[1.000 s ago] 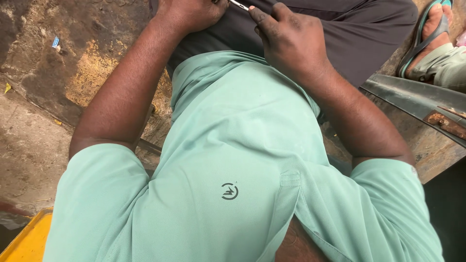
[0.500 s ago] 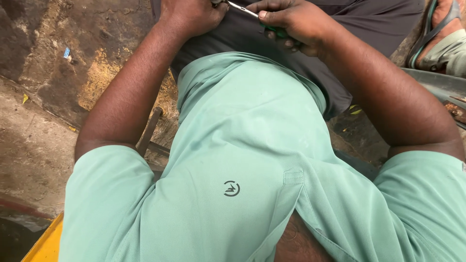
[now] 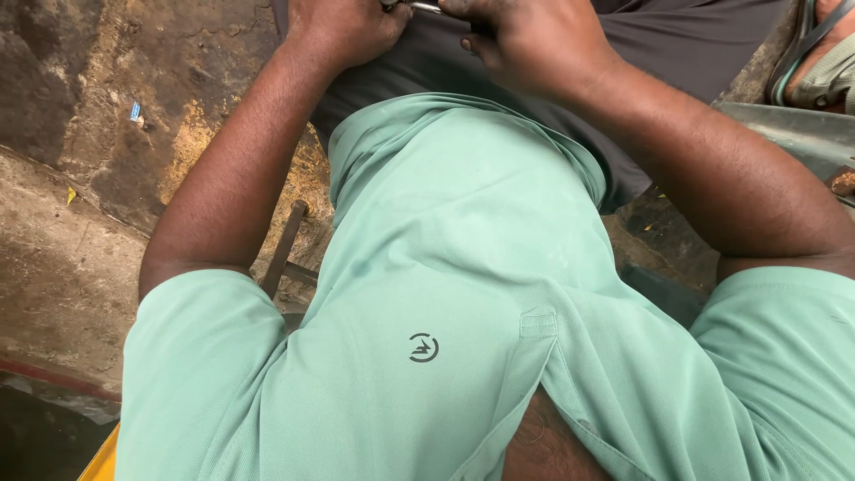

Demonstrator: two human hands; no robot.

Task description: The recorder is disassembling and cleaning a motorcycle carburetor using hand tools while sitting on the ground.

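Observation:
At the top edge of the head view, my left hand (image 3: 343,31) and my right hand (image 3: 525,40) meet over my dark grey trousers (image 3: 677,44). A thin metal piece (image 3: 426,7) shows between them, and both hands close around it. Most of that piece is cut off by the frame's edge, so I cannot tell what kind of thing it is. My pale green shirt (image 3: 463,294) fills the middle and bottom of the view.
Dirty stained concrete ground (image 3: 98,160) lies on the left, with a rusty metal rod (image 3: 283,245) beside my left arm. A grey metal part (image 3: 793,129) and a foot in a green sandal (image 3: 815,53) are at the upper right. A yellow edge (image 3: 102,459) shows bottom left.
The view has tilted down and both hands have slid up to the frame's top edge. My right hand has moved left, closer to my left hand. The metal piece stays between them.

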